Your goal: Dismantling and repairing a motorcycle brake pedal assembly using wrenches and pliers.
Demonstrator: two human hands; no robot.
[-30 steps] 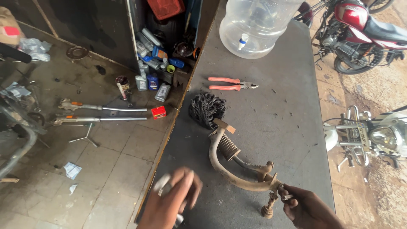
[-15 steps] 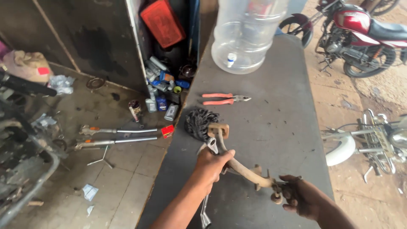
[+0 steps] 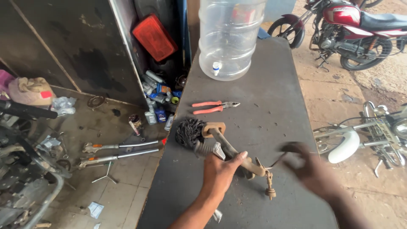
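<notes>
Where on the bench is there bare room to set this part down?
Bare bench lies between the water jar and the pliers, and along the right edge beyond them. The near left corner, below the wire brush, is bare too. Mid-bench is crowded: left hand grips the rusty lever, right hand blurred beside it.

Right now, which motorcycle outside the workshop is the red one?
The red motorcycle standing at the top right, beyond the bench's far end; the other bike, at the right edge, is white and chrome.
</notes>
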